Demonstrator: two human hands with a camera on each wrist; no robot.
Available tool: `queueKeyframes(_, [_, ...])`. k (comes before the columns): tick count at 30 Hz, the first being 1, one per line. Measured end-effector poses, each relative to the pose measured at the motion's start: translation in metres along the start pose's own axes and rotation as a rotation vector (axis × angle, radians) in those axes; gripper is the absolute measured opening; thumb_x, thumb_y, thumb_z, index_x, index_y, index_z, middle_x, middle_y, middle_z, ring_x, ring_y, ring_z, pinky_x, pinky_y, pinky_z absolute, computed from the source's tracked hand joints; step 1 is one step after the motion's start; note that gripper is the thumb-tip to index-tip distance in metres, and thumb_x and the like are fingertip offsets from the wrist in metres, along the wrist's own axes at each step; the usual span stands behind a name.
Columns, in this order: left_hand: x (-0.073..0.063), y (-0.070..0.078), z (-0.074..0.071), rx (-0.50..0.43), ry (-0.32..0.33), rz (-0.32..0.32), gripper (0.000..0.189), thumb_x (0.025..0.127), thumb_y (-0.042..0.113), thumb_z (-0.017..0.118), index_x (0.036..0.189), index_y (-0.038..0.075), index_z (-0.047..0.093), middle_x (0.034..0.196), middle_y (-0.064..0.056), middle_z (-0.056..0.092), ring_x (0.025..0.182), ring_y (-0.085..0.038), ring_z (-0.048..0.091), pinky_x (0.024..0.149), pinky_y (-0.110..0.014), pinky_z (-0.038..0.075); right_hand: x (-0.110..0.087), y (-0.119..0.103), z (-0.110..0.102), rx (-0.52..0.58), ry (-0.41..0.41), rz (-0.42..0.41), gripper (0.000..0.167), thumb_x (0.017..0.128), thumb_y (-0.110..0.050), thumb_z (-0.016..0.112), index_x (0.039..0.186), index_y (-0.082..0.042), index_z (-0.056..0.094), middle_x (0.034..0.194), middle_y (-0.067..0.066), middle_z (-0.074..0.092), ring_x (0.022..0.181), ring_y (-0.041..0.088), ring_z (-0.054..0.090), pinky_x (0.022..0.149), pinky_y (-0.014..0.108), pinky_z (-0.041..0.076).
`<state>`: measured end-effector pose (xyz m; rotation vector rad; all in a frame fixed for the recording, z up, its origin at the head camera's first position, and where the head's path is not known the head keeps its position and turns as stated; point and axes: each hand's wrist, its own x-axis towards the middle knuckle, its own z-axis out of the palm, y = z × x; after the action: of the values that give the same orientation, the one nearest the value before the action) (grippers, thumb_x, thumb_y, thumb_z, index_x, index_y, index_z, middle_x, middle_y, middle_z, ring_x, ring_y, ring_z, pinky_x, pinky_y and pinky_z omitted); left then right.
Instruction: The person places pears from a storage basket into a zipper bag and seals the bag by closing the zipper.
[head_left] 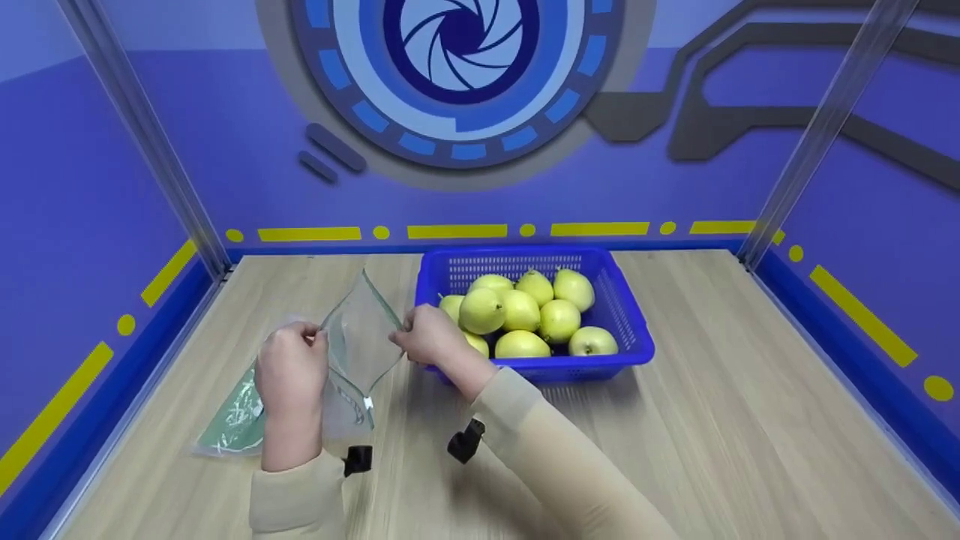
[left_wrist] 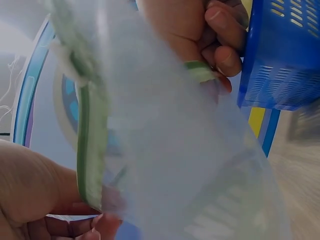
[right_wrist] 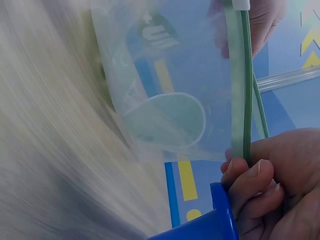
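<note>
A clear zip bag (head_left: 361,337) with a green zip edge and a white slider hangs between both hands, its mouth spread into a diamond. My left hand (head_left: 292,371) pinches one side of the mouth. With thumb and fingers, my right hand (head_left: 435,341) pinches the opposite side, right beside the basket's near left corner. In the right wrist view the bag (right_wrist: 165,90) shows a pale green oval print on its wall. The blue plastic basket (head_left: 634,322) holds several yellow-green pears (head_left: 521,309).
Flat on the table (head_left: 720,420), left of and partly behind the left hand, lies a green and clear plastic package (head_left: 232,416). Blue printed walls (head_left: 480,202) enclose the back and both sides. Black wrist cameras (head_left: 466,441) project from the sleeves.
</note>
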<state>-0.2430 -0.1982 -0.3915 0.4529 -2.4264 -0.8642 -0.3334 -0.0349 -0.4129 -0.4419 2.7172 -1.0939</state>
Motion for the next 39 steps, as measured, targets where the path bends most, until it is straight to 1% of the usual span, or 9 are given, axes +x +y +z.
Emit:
queueKeyframes(5, [0.003,-0.004,-0.008,-0.046,0.015,-0.018,0.020,0.098,0.007,0.062,0.106,-0.006,0.076,0.095,-0.025,0.074,0.081,-0.037,0.070,0.073,-0.050,0.054,0.000,0.004,-0.003,0.027,0.006,0.002,0.021,0.095,-0.010,0.069,0.081,-0.011,0.054,0.066,-0.001,0.057,0.055,0.011,0.056,0.049,0.022,0.045])
queueKeyframes(8, [0.003,-0.009,-0.017,-0.066,0.063,-0.056,0.024,0.100,0.010,0.061,0.110,-0.006,0.075,0.097,-0.026,0.075,0.075,-0.034,0.071,0.063,-0.038,0.053,0.002,0.007,-0.006,0.030,0.016,0.020,0.017,0.092,-0.004,0.067,0.083,-0.010,0.053,0.067,-0.001,0.054,0.054,0.012,0.053,0.048,0.022,0.043])
queueKeyframes(11, [0.003,-0.013,-0.028,-0.097,0.120,-0.099,0.026,0.101,0.013,0.060,0.111,-0.006,0.075,0.097,-0.027,0.074,0.060,-0.026,0.069,0.052,-0.023,0.044,0.003,0.010,-0.009,0.037,0.009,0.050,0.021,0.090,-0.002,0.066,0.081,-0.011,0.050,0.065,-0.002,0.052,0.052,0.011,0.050,0.046,0.022,0.040])
queueKeyframes(14, [0.001,-0.012,-0.032,-0.121,0.122,-0.102,0.026,0.101,0.014,0.061,0.112,-0.006,0.074,0.095,-0.027,0.074,0.051,-0.016,0.062,0.048,-0.018,0.040,0.004,0.011,-0.010,0.056,-0.002,0.067,0.023,0.090,-0.004,0.068,0.080,-0.012,0.050,0.064,-0.002,0.052,0.052,0.011,0.049,0.046,0.022,0.039])
queueKeyframes(16, [0.001,-0.008,-0.031,-0.112,0.090,-0.080,0.027,0.101,0.015,0.063,0.112,-0.006,0.075,0.094,-0.026,0.074,0.050,-0.011,0.060,0.049,-0.019,0.041,0.005,0.011,-0.010,0.056,-0.003,0.059,0.022,0.090,-0.006,0.070,0.081,-0.012,0.051,0.065,-0.002,0.053,0.053,0.011,0.050,0.047,0.022,0.040])
queueKeyframes(20, [0.000,0.001,-0.021,-0.075,0.037,-0.020,0.026,0.100,0.016,0.065,0.108,-0.006,0.076,0.088,-0.023,0.075,0.050,-0.015,0.062,0.051,-0.024,0.042,0.004,0.010,-0.008,0.069,0.000,0.044,0.018,0.090,-0.008,0.072,0.085,-0.010,0.055,0.069,-0.001,0.054,0.055,0.012,0.052,0.049,0.023,0.043])
queueKeyframes(30, [0.002,0.003,0.004,-0.077,0.049,0.073,0.022,0.098,0.011,0.065,0.107,-0.004,0.078,0.082,-0.021,0.076,0.055,-0.023,0.064,0.050,-0.025,0.042,0.004,0.015,-0.004,0.111,0.010,0.032,0.021,0.092,-0.016,0.076,0.094,-0.009,0.057,0.075,0.001,0.060,0.059,0.011,0.058,0.054,0.024,0.048])
queueKeyframes(34, [0.004,0.001,0.011,-0.104,0.048,0.084,0.022,0.098,0.011,0.066,0.107,-0.004,0.078,0.078,-0.019,0.075,0.050,-0.019,0.061,0.048,-0.023,0.042,0.002,0.016,-0.004,0.117,0.012,0.027,0.020,0.093,-0.018,0.076,0.100,-0.008,0.060,0.076,0.002,0.065,0.061,0.011,0.061,0.056,0.024,0.051])
queueKeyframes(39, [0.004,0.001,0.014,-0.132,0.003,0.048,0.023,0.099,0.014,0.066,0.110,-0.004,0.077,0.078,-0.018,0.074,0.048,-0.014,0.060,0.045,-0.018,0.042,0.001,0.017,-0.006,0.129,0.004,0.023,0.024,0.094,-0.020,0.076,0.109,-0.006,0.064,0.077,0.003,0.070,0.062,0.011,0.063,0.057,0.024,0.053])
